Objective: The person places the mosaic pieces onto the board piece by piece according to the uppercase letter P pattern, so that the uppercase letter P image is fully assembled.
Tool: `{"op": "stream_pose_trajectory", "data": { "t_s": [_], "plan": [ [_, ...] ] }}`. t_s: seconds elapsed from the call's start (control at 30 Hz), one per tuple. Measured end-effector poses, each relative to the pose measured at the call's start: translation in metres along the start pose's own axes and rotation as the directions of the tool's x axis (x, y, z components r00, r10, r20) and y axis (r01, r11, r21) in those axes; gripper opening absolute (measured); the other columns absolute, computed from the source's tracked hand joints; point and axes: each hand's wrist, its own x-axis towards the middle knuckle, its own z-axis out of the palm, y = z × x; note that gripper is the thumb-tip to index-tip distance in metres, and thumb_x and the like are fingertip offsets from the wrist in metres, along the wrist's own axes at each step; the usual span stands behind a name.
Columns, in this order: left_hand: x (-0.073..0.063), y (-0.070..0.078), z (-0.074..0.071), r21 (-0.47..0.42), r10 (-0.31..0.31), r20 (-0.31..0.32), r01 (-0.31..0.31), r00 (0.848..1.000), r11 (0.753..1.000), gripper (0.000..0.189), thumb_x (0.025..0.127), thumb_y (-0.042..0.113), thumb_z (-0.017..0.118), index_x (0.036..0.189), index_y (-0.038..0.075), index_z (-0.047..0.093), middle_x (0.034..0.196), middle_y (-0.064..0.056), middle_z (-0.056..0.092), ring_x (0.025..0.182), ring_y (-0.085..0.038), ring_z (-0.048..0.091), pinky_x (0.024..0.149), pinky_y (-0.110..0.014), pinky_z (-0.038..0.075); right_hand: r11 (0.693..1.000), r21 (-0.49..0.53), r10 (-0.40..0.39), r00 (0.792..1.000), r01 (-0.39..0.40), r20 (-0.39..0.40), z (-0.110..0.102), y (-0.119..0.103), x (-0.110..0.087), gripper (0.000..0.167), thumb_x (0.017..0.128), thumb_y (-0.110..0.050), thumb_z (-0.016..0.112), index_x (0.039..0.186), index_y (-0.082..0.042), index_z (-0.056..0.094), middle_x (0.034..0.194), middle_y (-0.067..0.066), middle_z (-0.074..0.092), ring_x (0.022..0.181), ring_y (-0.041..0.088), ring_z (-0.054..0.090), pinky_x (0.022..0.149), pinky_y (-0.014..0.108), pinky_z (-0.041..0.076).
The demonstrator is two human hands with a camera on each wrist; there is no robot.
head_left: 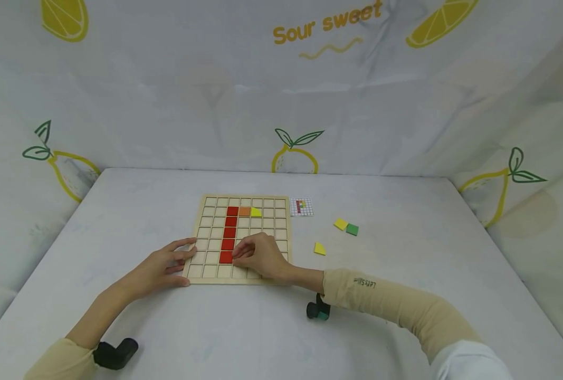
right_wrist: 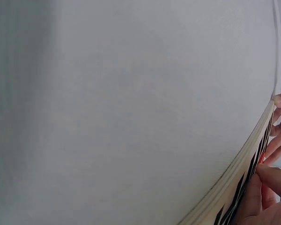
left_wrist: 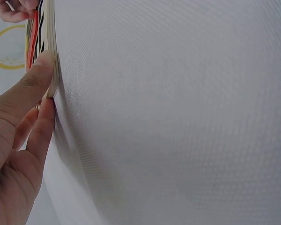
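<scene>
A wooden grid board (head_left: 209, 272) lies on the table with a column of several red tiles (head_left: 229, 232) in it. To the right of the top red tile sit an orange square tile (head_left: 245, 211) and a yellow rounded tile (head_left: 256, 212). My left hand (head_left: 162, 267) holds the board's near left corner, thumb (left_wrist: 43, 58) on the front edge and fingers along the left side. Over the board, my right hand (head_left: 265, 257) has its thumb and fingertips together at the right edge of the lowest red tile (head_left: 226, 257), partly hiding the cells beneath.
A small printed pattern card (head_left: 302, 207) lies against the board's right side. Farther right are a yellow tile (head_left: 341, 224), a green tile (head_left: 352, 229) and a yellow rounded tile (head_left: 320, 248). Black wrist devices (head_left: 116, 354) stick out below both forearms. A lemon-print curtain (head_left: 191, 105) stands behind.
</scene>
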Motion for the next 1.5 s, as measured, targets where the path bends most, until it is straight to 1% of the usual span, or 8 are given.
{"op": "stream_pose_trajectory", "data": {
  "t_s": [0.27,0.43,0.57,0.67,0.9,1.17,1.37,1.5],
  "plan": [
    [0.0,0.001,0.001,0.005,0.0,0.004,0.0,1.0,1.0,0.066,0.076,0.005,0.078,0.132,-0.015,0.048,0.15,-0.023,0.029,0.127,-0.043,0.043,0.094,-0.037,0.052,0.998,0.066,-0.008,1.0,0.008,0.0,-0.006,0.0,-0.007,0.01,0.081,0.001,0.074,0.09,0.003,0.071,0.084,0.009,0.071,0.073,0.013,0.066,0.069,0.016,0.058],
    [0.0,0.001,0.0,0.011,0.006,0.006,-0.006,1.0,1.0,0.066,0.077,0.005,0.078,0.132,-0.015,0.047,0.15,-0.024,0.029,0.128,-0.043,0.043,0.094,-0.036,0.052,0.99,0.131,0.058,0.998,-0.06,0.019,-0.013,0.0,-0.012,0.013,0.085,-0.001,0.072,0.097,0.002,0.071,0.091,0.009,0.072,0.079,0.014,0.067,0.074,0.017,0.058],
    [0.0,0.002,-0.001,0.024,0.018,-0.002,-0.018,1.0,1.0,0.066,0.077,0.004,0.078,0.131,-0.015,0.047,0.149,-0.024,0.029,0.127,-0.043,0.044,0.094,-0.036,0.052,0.972,0.215,0.095,0.995,-0.096,0.015,-0.025,0.002,-0.019,0.019,0.086,-0.001,0.071,0.104,0.004,0.07,0.099,0.013,0.071,0.083,0.015,0.068,0.077,0.02,0.059],
    [0.0,0.002,-0.001,0.037,0.031,-0.006,-0.031,0.999,0.999,0.067,0.076,0.004,0.078,0.132,-0.016,0.047,0.149,-0.024,0.03,0.125,-0.043,0.045,0.093,-0.036,0.053,0.959,0.26,0.118,0.993,-0.112,-0.005,-0.037,0.004,-0.026,0.023,0.086,-0.002,0.07,0.109,0.005,0.068,0.105,0.016,0.07,0.086,0.017,0.068,0.077,0.023,0.059],
    [-0.001,0.002,0.0,0.042,0.032,-0.002,-0.032,0.999,0.999,0.071,0.076,0.005,0.079,0.135,-0.014,0.044,0.149,-0.025,0.03,0.126,-0.043,0.045,0.092,-0.035,0.053,0.95,0.261,0.198,0.976,-0.17,-0.085,-0.069,0.013,-0.045,0.028,0.086,-0.006,0.071,0.113,0.001,0.068,0.112,0.016,0.068,0.092,0.019,0.066,0.077,0.02,0.058],
    [-0.002,0.001,0.001,0.04,0.042,-0.004,-0.042,0.999,0.998,0.071,0.076,0.007,0.079,0.134,-0.015,0.045,0.149,-0.025,0.029,0.126,-0.045,0.043,0.092,-0.035,0.054,0.951,0.268,0.207,0.963,-0.155,-0.176,-0.113,0.032,-0.068,0.035,0.087,-0.009,0.071,0.12,0.002,0.063,0.122,0.019,0.063,0.1,0.019,0.064,0.082,0.021,0.058],
    [-0.001,0.0,0.001,0.045,0.047,-0.002,-0.047,0.999,0.998,0.071,0.076,0.009,0.079,0.134,-0.015,0.045,0.149,-0.025,0.029,0.126,-0.045,0.044,0.091,-0.035,0.054,0.959,0.253,0.196,0.944,-0.128,-0.267,-0.151,0.047,-0.081,0.038,0.09,-0.007,0.067,0.125,0.005,0.058,0.128,0.026,0.056,0.108,0.031,0.062,0.086,0.023,0.057],
    [-0.001,0.001,0.001,0.049,0.044,-0.002,-0.043,0.999,0.998,0.072,0.076,0.009,0.079,0.134,-0.014,0.044,0.149,-0.025,0.028,0.126,-0.045,0.043,0.091,-0.034,0.054,0.963,0.224,0.216,0.921,-0.147,-0.324,-0.172,0.058,-0.087,0.04,0.091,-0.008,0.066,0.128,0.004,0.056,0.13,0.025,0.055,0.104,0.015,0.064,0.085,0.021,0.057]
  ]
}}
